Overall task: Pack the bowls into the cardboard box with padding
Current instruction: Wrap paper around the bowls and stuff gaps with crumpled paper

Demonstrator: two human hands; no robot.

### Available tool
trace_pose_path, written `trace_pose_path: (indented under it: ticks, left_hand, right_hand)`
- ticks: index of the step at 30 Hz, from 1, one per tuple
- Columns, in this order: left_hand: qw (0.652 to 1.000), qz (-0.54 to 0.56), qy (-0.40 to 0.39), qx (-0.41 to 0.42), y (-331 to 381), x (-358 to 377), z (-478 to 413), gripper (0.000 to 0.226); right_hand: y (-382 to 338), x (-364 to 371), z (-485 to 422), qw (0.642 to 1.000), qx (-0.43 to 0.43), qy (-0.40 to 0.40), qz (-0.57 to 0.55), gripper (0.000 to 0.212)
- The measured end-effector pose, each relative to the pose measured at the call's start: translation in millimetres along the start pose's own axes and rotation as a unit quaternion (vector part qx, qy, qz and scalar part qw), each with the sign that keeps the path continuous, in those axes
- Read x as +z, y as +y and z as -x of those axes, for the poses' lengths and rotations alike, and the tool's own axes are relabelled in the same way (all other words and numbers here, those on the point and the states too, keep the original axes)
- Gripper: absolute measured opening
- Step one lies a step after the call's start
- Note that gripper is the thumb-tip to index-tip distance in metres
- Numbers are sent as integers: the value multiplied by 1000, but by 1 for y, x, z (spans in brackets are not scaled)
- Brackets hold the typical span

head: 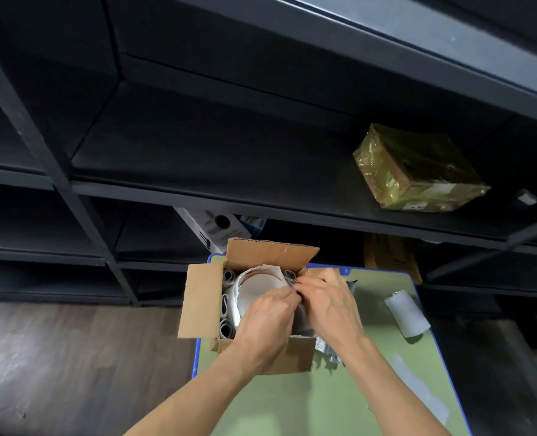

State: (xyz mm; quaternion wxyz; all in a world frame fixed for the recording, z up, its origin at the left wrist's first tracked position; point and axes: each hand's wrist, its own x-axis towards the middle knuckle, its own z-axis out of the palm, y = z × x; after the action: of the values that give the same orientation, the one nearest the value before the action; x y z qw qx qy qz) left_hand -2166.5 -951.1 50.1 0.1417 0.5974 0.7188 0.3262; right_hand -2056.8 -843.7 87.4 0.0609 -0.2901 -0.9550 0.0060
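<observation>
Packer: Both my forearms come in over the near edge of the green table (324,404), and my left hand (267,313) and right hand (328,305) meet inside the cardboard box (295,354), which sits at the table's far left corner with its flaps open.

Friend: Where's the bowl?

Packer: The white bowl (257,289) is down in the box, open side up, with paper round its rim. Paper rolls (228,313) line the box's left wall beside it.

Friend: And your hands, are they holding anything?

Packer: Both have the fingers curled. As far as I can see, they pinch the same bit of paper padding (296,287) at the bowl's right rim, fingertips touching. My left hand lies across the bowl and covers its near half.

Friend: So what's next?

Packer: I'd say the right side needs filling. That gap lies between the bowl and the box's right wall, directly under my fingertips, so the padding goes straight down. If more is wanted, a grey paper roll (407,314) lies near the table's right edge, its long axis running far to near. My right hand is the nearer one. Crumpled grey padding (327,350) also lies against the box's right side.
</observation>
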Motion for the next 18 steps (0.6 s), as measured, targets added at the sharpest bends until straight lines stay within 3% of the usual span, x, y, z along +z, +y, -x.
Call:
trace_pose_path:
  ticks: [5,10,13,15,18]
  left_hand:
    - [1000,5,10,-15,2,0,1,10]
    - [1000,9,18,-20,4,-2,2,11]
    - [1000,7,14,-23,3,-2,2,13]
    - [1000,5,6,-24,2,0,1,14]
    - [1000,2,-2,-23,-1,2,1,18]
  right_hand:
    - [-10,-2,-5,999,12,-32,38,10]
    - [-15,-5,1,998,17,-46,42,22]
    - [-14,-12,13,999,45,-15,15,24]
    - [-13,-18,25,999,54,4,-5,37]
    - [-11,-26,42,998,49,8,-32,32]
